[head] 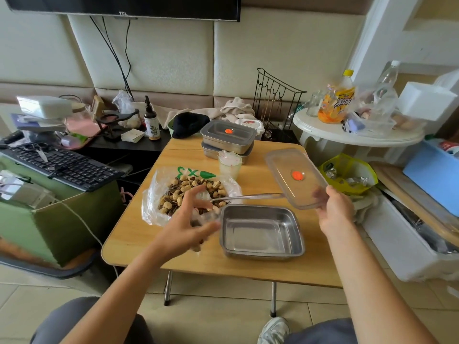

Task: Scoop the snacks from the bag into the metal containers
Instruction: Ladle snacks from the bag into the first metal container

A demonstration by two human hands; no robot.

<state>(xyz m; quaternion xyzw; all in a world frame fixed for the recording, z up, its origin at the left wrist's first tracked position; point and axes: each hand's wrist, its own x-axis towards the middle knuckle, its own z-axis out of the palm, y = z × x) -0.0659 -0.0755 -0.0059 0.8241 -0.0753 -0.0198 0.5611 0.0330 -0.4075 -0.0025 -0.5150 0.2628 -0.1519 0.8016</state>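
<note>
Right hand pinches the clear lid aloft beside the empty metal container, while the blurred left hand, fingers spread, hovers over the snack bag lying just left of that container on the table

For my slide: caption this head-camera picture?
Right hand holds a lid; left hand hovers over snack bag beside empty container.

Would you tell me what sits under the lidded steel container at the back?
A second rectangular steel container, stacked beneath the lidded steel container; its contents are covered.
</note>
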